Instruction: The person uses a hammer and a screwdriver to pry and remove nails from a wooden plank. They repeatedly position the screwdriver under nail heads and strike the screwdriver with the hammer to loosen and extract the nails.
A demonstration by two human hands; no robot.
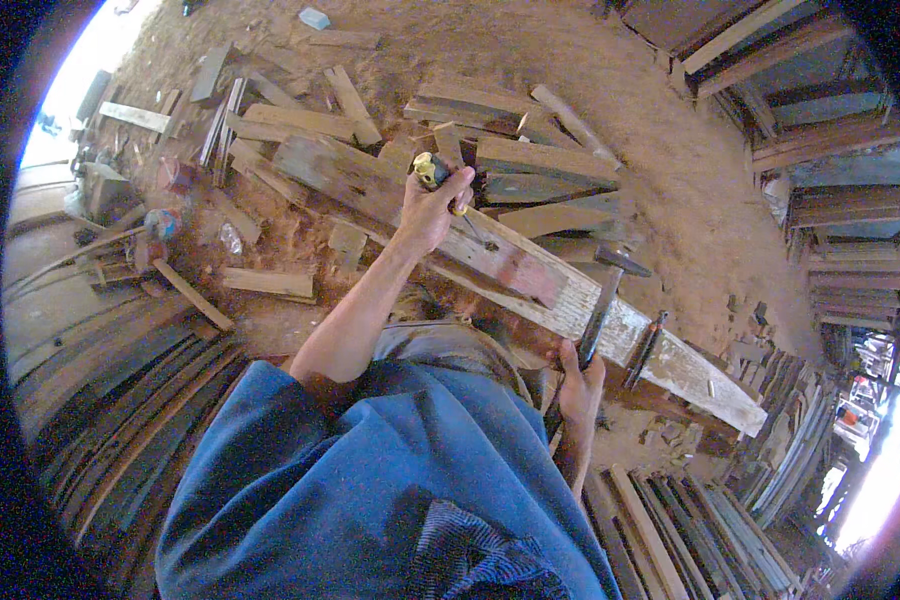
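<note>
My left hand (433, 212) is closed round a screwdriver (430, 170) with a yellow and black handle. Its thin shaft slants down toward a dark spot on the long plank (505, 270); I cannot tell whether the tip touches the wood. In my right hand (580, 385) is the handle of a hammer (622, 262), its dark head raised away from me over the plank's far edge. The plank runs from upper left to lower right, with a reddish patch and flaking whitish paint. Another slim dark tool (646, 350) lies across it, right of the hammer.
Loose timber offcuts (545, 160) are heaped beyond the plank on brown, dusty ground (690, 210). Long boards (160, 440) are stacked at the lower left, more slats (685, 535) at the lower right. Wooden frames (850, 205) stand along the right.
</note>
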